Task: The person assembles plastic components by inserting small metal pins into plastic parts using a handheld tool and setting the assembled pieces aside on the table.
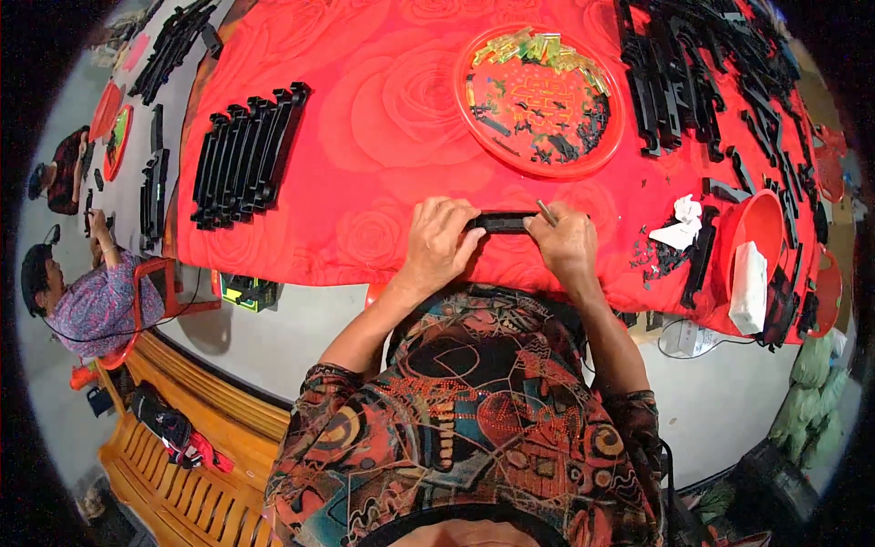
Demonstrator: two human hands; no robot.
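Close to the table's near edge, a black plastic bar (503, 222) lies crosswise between my two hands. My left hand (437, 244) is closed round its left end, thumb along the near side. The right end sits under the fingers of my right hand (567, 242), which also grips a thin greyish rod-like tool (547, 213) pointing up and left. The tool's other end is hidden by the hand. Beyond my hands, a round red tray (465, 108) holds small black pieces and yellow-green clear strips.
Similar black bars (246, 155) stand in a row at the left. More black parts (674, 82) are heaped at the far right. Near them are crumpled white tissue (680, 224), a red bowl (770, 211) and a white packet (749, 287). Another person (100, 305) sits at the left.
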